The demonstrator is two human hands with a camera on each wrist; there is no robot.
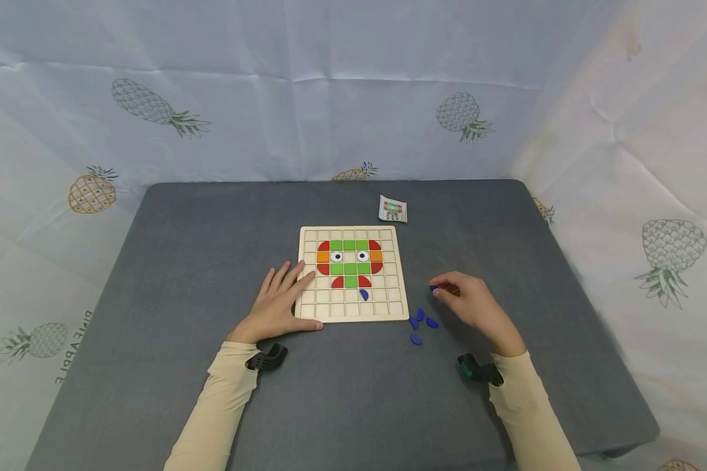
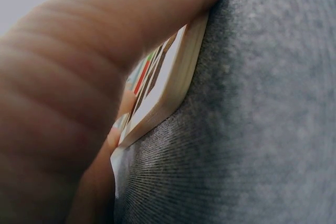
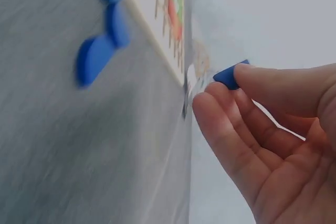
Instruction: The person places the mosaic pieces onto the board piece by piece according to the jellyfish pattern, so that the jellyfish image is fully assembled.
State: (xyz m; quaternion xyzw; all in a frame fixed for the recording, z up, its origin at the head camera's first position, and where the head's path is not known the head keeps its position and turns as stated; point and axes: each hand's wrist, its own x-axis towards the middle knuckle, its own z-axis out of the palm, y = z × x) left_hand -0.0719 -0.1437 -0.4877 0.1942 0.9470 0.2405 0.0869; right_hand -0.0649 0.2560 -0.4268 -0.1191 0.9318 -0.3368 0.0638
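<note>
A wooden grid board (image 1: pixel 393 304) lies on the table, bearing a figure of green, red and orange pieces with two eye pieces. One blue quarter-round piece (image 1: pixel 364 295) sits on a lower square. My left hand (image 1: pixel 273 311) rests at the board's left side, fingers spread over the edge and thumb along the front corner; the left wrist view shows that thumb (image 2: pixel 157 11) against the board's side (image 2: pixel 181 77). Right of the board, my right hand (image 1: pixel 471 304) pinches a small blue piece (image 3: pixel 229 77) between thumb and fingertips, held above the table.
Several loose blue pieces (image 1: pixel 432 322) lie on the grey table (image 1: pixel 342 392) by the board's front right corner. A small printed picture card (image 1: pixel 393 209) lies behind the board. Pineapple-patterned cloth (image 1: pixel 330 118) hangs beyond the table's back edge.
</note>
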